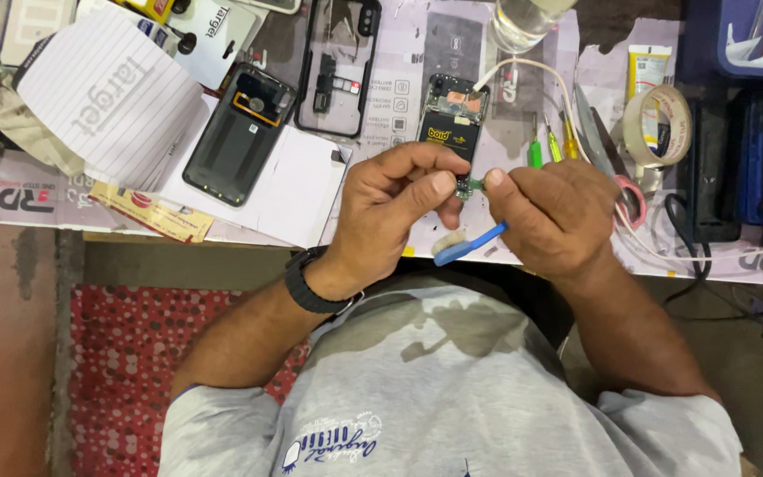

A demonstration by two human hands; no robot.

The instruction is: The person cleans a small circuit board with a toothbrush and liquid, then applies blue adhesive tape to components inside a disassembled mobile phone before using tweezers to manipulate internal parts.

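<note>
My left hand [399, 208] and my right hand [554, 212] meet over the near edge of the bench and together pinch a small green circuit board [468, 185] between their fingertips. A blue toothbrush [465, 246] with white bristles sticks out under my right hand; that hand seems to hold its handle. Just beyond the hands lies an opened phone [452, 113] with its black battery showing. I wear a black watch [311, 283] on the left wrist.
A dark phone back cover [238, 134] and a clear case [339, 66] lie at left on papers. Two screwdrivers [551, 141], scissors [602, 150], a tape roll [660, 124], a white cable [558, 84] and a glass [523, 19] are at right. A lined notepad [108, 93] sits far left.
</note>
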